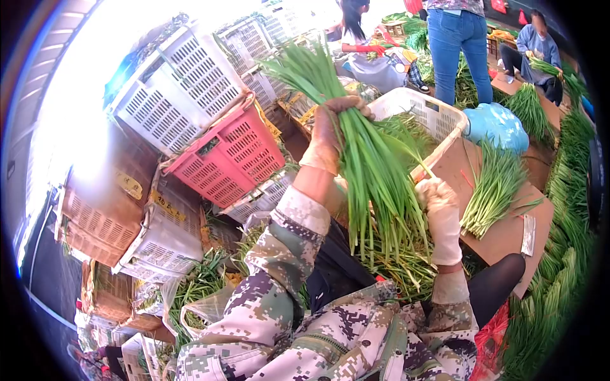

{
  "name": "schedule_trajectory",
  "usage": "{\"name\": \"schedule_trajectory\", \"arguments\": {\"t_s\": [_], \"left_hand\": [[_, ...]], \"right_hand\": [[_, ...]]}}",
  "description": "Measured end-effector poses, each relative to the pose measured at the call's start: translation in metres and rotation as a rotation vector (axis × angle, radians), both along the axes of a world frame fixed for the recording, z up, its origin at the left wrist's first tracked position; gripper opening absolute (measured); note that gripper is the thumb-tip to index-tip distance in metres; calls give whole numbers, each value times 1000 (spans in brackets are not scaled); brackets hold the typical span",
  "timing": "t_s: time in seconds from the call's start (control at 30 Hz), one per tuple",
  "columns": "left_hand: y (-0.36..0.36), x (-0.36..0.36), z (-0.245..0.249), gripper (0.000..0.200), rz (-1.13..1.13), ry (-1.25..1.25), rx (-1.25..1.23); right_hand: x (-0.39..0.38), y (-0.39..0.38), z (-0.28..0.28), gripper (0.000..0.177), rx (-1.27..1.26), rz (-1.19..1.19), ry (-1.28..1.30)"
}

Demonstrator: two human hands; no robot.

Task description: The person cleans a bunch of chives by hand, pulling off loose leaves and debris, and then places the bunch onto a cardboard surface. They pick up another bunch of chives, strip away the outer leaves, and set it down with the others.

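My left hand [335,130], in a stained glove, is closed around a big bunch of garlic chives [384,181] in front of me. The leafy tops stick up past the fist, and the pale stalk ends hang down. To the right of the bunch, my right hand [440,209] wears a pale glove with its fingers curled shut. A single chive stalk [422,164] runs from its fingertips toward the bunch. Loose trimmed chives [403,270] lie in a heap below, between my legs. Another bunch of chives [492,193] rests on the cardboard [530,238] at right.
White crates [178,82] and a red crate [229,152] are stacked at left. Behind the bunch stands a white basket [454,117] beside a blue bag [499,127]. Chives line the far right [565,197]. A standing person [454,54] and a seated person [537,47] are farther back.
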State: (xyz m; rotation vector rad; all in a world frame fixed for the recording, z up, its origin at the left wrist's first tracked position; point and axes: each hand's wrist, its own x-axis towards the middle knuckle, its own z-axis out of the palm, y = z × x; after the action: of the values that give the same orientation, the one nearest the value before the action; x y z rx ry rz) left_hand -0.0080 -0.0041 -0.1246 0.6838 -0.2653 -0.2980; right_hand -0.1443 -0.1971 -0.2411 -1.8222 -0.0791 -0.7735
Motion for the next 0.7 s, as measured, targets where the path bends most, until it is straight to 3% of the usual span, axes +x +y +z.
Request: {"name": "schedule_trajectory", "arguments": {"t_s": [0.03,0.07,0.1,0.13,0.17,0.23,0.27,0.3,0.37,0.4,0.43,0.5,0.7], "left_hand": [[-4,-2,-1,12,-10,42,23],[-3,8,-6,10,5,9,88],[3,11,-10,13,99,-121,258],[0,8,-1,21,149,50,226],[5,13,-4,23,111,-34,220],[14,10,-6,15,68,-48,81],[19,9,-7,14,-17,-142,11],[20,9,-7,14,-36,-142,14],[25,9,-7,15,59,-144,-71],[27,9,-6,9,21,-169,-116],[28,11,-6,9,18,-165,-110],[28,13,-6,7,94,-220,-102],[32,22,-6,8,20,-252,-127]], "right_hand": [[-8,3,13,22,443,187,212],[-15,11,38,26,705,332,139],[-6,-3,27,24,916,593,12],[-11,-7,34,25,966,535,-14],[-19,-9,40,25,1010,479,-46],[-33,-27,30,24,971,467,-75],[-43,-31,33,23,841,265,30],[-48,-36,29,23,845,247,22],[-50,-41,13,24,580,97,111],[-43,-39,5,19,523,112,-65],[-43,-39,-1,19,530,108,-62],[-49,-32,4,12,247,-158,2],[-64,-27,9,10,168,-174,-18]]}}
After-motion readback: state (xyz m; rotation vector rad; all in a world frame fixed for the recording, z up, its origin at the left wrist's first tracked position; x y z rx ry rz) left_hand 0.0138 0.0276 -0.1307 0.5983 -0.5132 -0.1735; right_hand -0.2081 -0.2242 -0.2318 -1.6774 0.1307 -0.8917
